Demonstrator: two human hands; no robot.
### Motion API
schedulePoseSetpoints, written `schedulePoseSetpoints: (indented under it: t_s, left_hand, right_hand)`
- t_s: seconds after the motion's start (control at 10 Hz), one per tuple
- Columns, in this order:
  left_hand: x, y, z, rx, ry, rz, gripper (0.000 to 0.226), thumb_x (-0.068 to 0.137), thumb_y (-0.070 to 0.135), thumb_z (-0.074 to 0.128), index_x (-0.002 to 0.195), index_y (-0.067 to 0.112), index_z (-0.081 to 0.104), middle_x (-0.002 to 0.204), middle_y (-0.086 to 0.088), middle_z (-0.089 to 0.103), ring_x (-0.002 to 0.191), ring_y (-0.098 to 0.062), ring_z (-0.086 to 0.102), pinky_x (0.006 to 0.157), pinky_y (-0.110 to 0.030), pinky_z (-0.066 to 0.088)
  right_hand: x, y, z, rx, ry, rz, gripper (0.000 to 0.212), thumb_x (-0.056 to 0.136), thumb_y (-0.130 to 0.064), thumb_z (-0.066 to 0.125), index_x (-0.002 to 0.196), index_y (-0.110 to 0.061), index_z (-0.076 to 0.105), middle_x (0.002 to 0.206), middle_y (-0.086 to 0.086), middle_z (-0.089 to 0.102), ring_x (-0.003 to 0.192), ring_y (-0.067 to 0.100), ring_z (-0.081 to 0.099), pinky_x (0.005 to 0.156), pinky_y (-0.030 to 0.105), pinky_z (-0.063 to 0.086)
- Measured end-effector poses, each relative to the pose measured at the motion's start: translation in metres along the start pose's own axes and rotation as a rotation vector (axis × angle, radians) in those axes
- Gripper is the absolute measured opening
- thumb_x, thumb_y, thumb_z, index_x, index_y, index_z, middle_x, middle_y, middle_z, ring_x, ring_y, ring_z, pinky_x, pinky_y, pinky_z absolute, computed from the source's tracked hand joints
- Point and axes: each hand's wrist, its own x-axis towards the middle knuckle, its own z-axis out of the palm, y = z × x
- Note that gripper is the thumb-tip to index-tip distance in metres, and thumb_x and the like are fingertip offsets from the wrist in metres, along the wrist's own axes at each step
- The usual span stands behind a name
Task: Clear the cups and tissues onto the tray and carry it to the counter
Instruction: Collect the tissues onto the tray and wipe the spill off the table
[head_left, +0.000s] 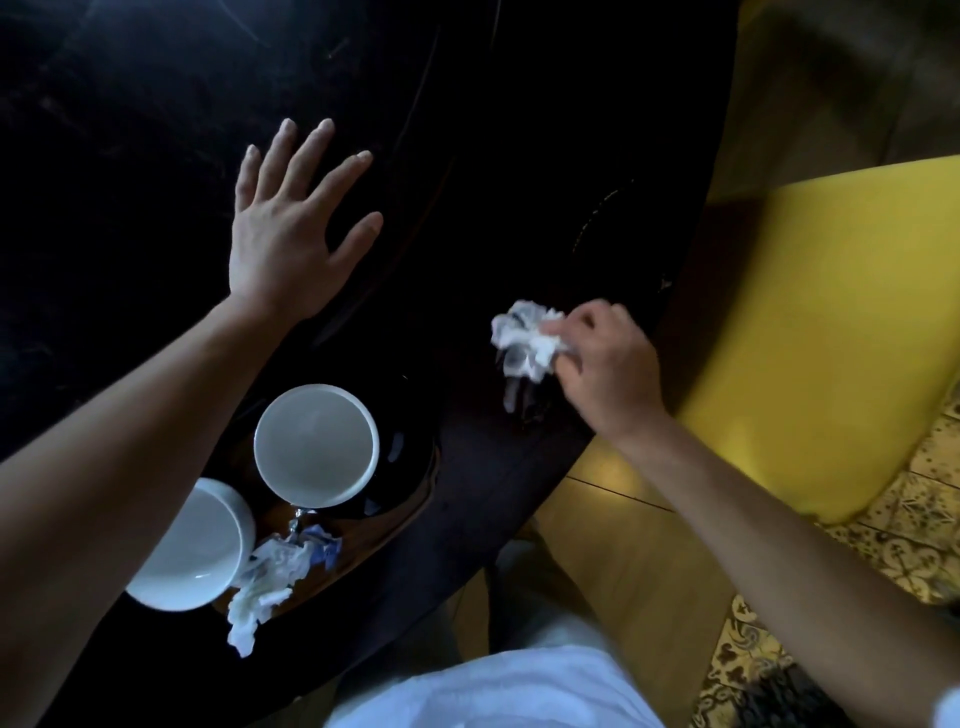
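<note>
Two white cups stand on a dark glossy tray (410, 499) near the table's front edge: one cup (317, 446) upright in the middle, the other cup (189, 545) partly under my left forearm. A crumpled white tissue (270, 577) lies at the tray's near rim beside them. My right hand (602, 364) pinches a second crumpled tissue (524, 338) just above the dark table, to the right of the tray. My left hand (291, 223) hovers flat over the table with fingers spread, holding nothing.
The dark table (156, 130) fills the left and top of the view; its curved edge runs down the right side. A yellow chair seat (810, 322) stands close by on the right, over a patterned tile floor (909, 551). My white clothing (493, 686) shows at the bottom.
</note>
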Motion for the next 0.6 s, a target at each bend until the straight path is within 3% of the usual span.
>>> schedulePoseSetpoints:
  t_s: [0.2,0.3,0.4,0.6]
  left_hand:
    - [0.000,0.000,0.000,-0.005,0.004,-0.002,0.058,0.104,0.057,0.045,0.157,0.035,0.041,0.171,0.001,0.024,0.161,-0.027,0.011,0.130,-0.051,0.005]
    - [0.000,0.001,0.000,-0.005,0.006,-0.004,0.058,0.104,0.057,0.046,0.157,0.034,0.042,0.171,0.001,0.024,0.161,-0.027,0.011,0.130,-0.050,0.004]
    - [0.001,0.001,0.000,-0.004,0.001,-0.005,0.058,0.104,0.057,0.045,0.157,0.035,0.041,0.172,0.000,0.024,0.161,-0.027,0.011,0.130,-0.051,0.005]
    - [0.003,0.002,0.001,-0.002,0.006,-0.004,0.058,0.104,0.058,0.045,0.157,0.034,0.042,0.171,0.000,0.024,0.161,-0.028,0.011,0.129,-0.051,0.005]
  right_hand:
    - [0.088,0.031,-0.036,0.115,0.218,0.176,0.029,0.078,-0.017,0.061,0.104,-0.017,0.074,0.101,0.012,0.066,0.090,0.031,0.064,0.077,0.035,0.049]
    - [0.131,0.053,-0.054,0.048,0.273,0.241,0.029,0.079,-0.015,0.054,0.103,-0.015,0.070,0.108,0.014,0.065,0.094,0.032,0.063,0.079,0.035,0.048]
    - [0.156,0.066,-0.052,-0.027,0.135,0.271,0.036,0.084,-0.017,0.052,0.116,-0.015,0.067,0.121,0.018,0.060,0.105,0.037,0.061,0.088,0.041,0.050]
    - [0.118,0.028,-0.017,-0.119,0.050,0.107,0.034,0.086,-0.019,0.059,0.118,-0.016,0.070,0.115,0.017,0.059,0.103,0.037,0.058,0.083,0.040,0.048]
